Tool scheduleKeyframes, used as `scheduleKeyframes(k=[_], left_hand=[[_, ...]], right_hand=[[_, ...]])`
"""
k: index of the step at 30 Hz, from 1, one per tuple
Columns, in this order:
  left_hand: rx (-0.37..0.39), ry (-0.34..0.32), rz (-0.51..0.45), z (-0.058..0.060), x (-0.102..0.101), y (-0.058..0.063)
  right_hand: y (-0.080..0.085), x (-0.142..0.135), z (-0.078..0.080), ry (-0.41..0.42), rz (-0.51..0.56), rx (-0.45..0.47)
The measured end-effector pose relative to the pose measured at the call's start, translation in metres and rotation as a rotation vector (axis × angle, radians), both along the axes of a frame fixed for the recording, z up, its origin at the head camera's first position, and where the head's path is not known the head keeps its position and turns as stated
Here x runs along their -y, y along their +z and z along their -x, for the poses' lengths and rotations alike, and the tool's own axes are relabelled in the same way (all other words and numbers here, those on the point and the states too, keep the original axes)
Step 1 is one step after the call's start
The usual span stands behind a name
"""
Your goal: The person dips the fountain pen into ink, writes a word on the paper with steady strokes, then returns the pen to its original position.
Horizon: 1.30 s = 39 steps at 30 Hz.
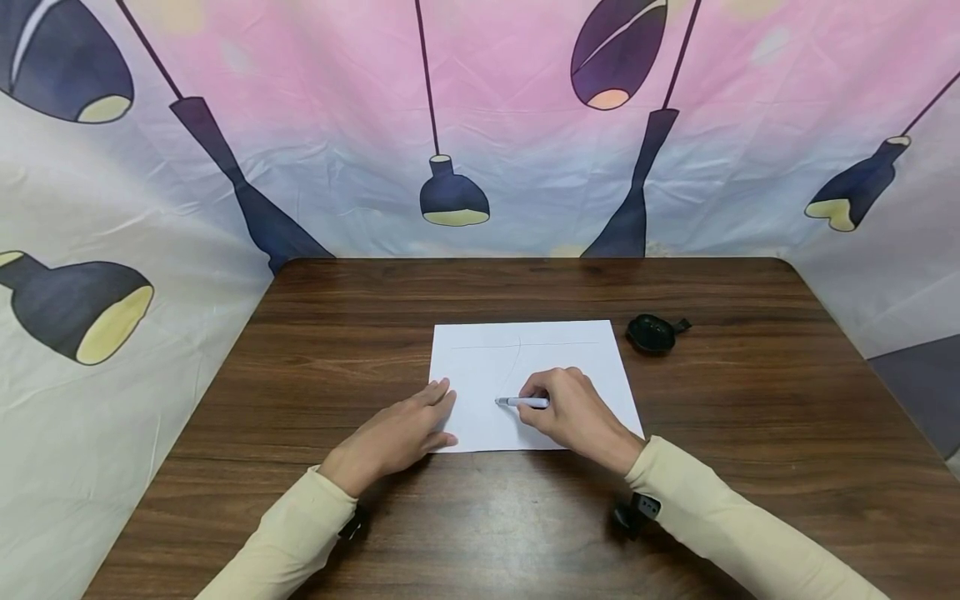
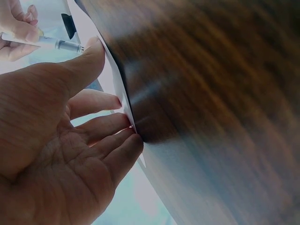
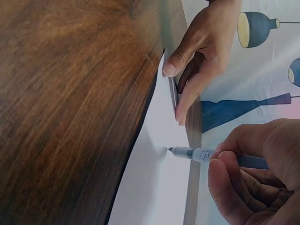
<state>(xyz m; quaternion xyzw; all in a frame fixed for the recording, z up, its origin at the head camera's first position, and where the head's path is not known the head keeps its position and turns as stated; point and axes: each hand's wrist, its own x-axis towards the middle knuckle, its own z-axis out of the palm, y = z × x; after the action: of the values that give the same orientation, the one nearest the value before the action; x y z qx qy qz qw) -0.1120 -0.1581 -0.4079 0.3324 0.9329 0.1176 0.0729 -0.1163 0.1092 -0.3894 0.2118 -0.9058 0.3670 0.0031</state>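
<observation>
A white sheet of paper (image 1: 468, 367) lies on the brown wooden table, with a thin straight line across its upper part and a curved line running down from it. My right hand (image 1: 573, 412) pinches a pale pen (image 1: 522, 402) between thumb and fingers; its tip is at the paper near the lower end of the curve. In the right wrist view the pen (image 3: 202, 154) has a small printed figure on its barrel. My left hand (image 1: 401, 429) rests with extended fingers on the paper's left edge, thumb (image 2: 89, 58) by the near corner.
A small black pan-shaped dish (image 1: 651, 334) with a short handle stands right of the paper's far corner. Wood tabletop (image 1: 337, 333) surrounds the sheet. Behind the table hangs a cloth (image 1: 360, 192) printed with lamps.
</observation>
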Motion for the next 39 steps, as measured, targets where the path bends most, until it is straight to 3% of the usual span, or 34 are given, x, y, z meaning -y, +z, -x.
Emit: scheduleKeyframes(k=[39], left_hand=[[0.018,0.02,0.012,0.001,-0.002,0.0]], right_hand=[[0.002,0.006,-0.013,0.046,-0.002,0.018]])
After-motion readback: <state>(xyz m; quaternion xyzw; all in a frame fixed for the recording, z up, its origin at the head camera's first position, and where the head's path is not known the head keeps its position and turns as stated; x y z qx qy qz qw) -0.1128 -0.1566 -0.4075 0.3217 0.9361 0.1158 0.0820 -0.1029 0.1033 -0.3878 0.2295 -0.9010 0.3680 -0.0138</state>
